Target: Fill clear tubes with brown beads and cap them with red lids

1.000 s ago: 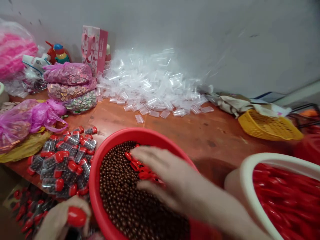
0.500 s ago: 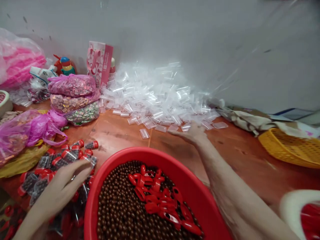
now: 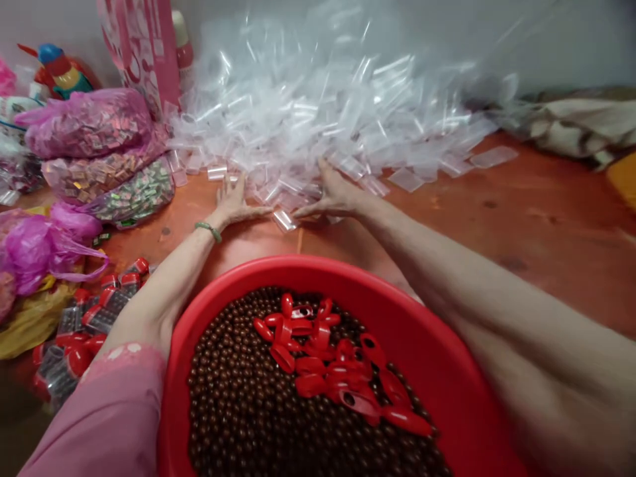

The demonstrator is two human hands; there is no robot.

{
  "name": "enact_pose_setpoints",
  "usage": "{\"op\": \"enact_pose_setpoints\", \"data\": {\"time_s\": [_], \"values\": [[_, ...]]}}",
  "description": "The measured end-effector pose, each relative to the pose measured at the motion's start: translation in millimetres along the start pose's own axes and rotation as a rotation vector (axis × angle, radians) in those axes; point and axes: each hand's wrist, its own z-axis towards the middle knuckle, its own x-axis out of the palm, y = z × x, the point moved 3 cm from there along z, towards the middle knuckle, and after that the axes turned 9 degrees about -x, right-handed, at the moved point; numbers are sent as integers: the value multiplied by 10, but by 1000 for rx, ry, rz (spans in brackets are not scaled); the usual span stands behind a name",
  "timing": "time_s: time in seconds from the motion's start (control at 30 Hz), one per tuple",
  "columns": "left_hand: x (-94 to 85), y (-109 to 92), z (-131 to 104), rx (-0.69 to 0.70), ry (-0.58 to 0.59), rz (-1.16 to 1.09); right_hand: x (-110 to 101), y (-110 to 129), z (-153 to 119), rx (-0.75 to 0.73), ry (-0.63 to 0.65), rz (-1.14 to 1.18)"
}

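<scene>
Clear pieces, head view: the heap of clear plastic pieces (image 3: 308,119) spreads over the table (image 3: 447,225) beyond your tub, with one loose piece (image 3: 285,221) just between your thumbs.
Left hand: your left hand (image 3: 233,202) is at the heap's near left edge, palm low over the table.
Right hand: your right hand (image 3: 338,195) faces it at the near edge, thumb pointing inward.
Grip: your fingers stand apart on both hands, clamped on nothing visible; whether fingertips touch pieces, you cannot tell.
Just changed: half a second ago your left hand was over the red-capped packs (image 3: 102,318); now both hands frame the clear pieces, so the work centres there.
Red tub (image 3: 298,264): brown beads (image 3: 238,397) with red caps (image 3: 311,366) on top, untouched by your hands.
</scene>
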Motion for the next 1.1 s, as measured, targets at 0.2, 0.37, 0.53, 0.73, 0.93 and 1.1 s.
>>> {"op": "enact_pose_setpoints", "data": {"time_s": [0.2, 0.37, 0.53, 0.73, 0.93, 1.1], "values": [[136, -11, -94, 140, 71, 15, -519, 870, -612, -192, 250, -39], [105, 7, -229, 164, 59, 21, -312, 1859, -1524, -711, 499, -102], [93, 8, -244, 176, 51, 43, 21, 1785, -1719, -655, 698, -175], [118, 40, -200, 159, 50, 19, -239, 1452, -2006, -498, 707, -277], [145, 56, -149, 156, 44, 1, -424, 1274, -2534, -526, 489, -340], [153, 71, -129, 147, 25, -14, -369, 1378, -2165, -433, 423, -209]]}}
